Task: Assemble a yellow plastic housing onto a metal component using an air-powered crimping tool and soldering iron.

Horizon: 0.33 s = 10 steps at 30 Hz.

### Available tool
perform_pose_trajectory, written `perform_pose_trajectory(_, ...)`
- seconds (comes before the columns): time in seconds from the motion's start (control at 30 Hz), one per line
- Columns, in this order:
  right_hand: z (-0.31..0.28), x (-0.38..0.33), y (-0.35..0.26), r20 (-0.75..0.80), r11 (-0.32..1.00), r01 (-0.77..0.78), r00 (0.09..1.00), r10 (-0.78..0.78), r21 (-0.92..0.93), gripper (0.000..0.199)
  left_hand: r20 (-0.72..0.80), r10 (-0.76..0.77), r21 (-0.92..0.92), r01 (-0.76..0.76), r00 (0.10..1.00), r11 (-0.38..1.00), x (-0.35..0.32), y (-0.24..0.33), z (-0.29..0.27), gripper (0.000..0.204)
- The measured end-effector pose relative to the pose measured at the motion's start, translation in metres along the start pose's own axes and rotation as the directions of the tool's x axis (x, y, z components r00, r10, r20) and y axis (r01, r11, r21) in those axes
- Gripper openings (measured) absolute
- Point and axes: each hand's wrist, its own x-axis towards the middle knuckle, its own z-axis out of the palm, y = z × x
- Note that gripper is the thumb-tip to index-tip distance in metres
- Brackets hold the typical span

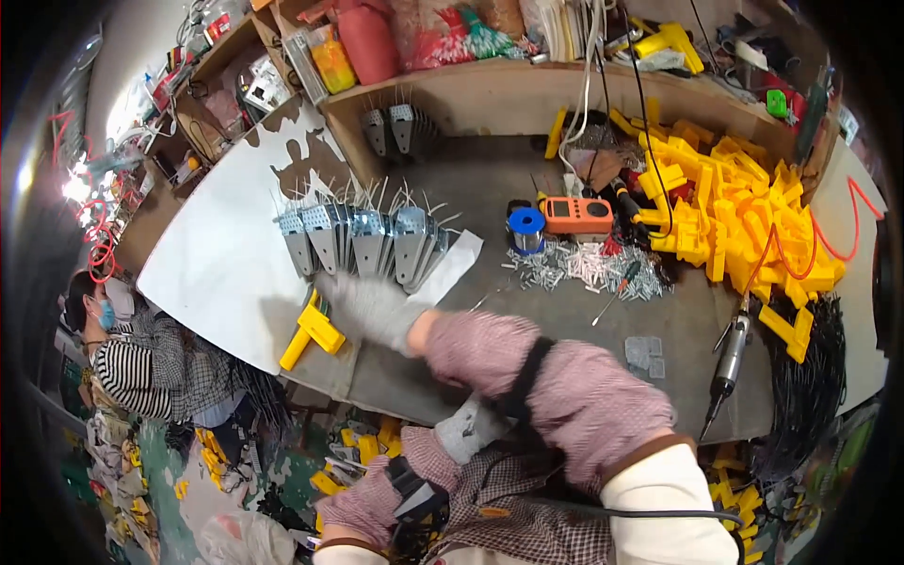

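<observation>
My right hand (367, 306), in a grey glove, reaches across the bench to the left. It is over the near ends of a row of grey metal brackets (325, 240) with thin wires sticking up from their tops. Just below its fingertips lies a yellow plastic handle-shaped part (318, 328). The fingers are blurred, so whether they grip anything is unclear. My left hand (471, 428), gloved as well, is low by my lap at the bench's front edge, under my right forearm. Its fingers are mostly hidden.
An orange meter (578, 216) and blue solder spool (526, 231) stand behind scattered small metal pins (565, 268). Yellow plastic parts (725, 207) heap up at right, near a power screwdriver (731, 363) and black cables (808, 386). Another person (141, 367) sits at far left.
</observation>
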Motion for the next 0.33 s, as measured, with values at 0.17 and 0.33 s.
perform_pose_trajectory(0.17,-0.248,-0.037,0.029,-0.431,0.505,-0.231,0.842,-0.325,-0.832,0.029,0.389,-0.591,-0.868,0.496,0.706,0.02,0.184,0.035,-0.095,0.037)
perform_pose_trajectory(0.33,-0.319,-0.12,0.077,-0.445,0.668,-0.394,0.89,0.103,-0.632,0.035,0.453,-0.032,-0.567,0.316,0.891,0.761,0.229,0.035,-0.068,0.052)
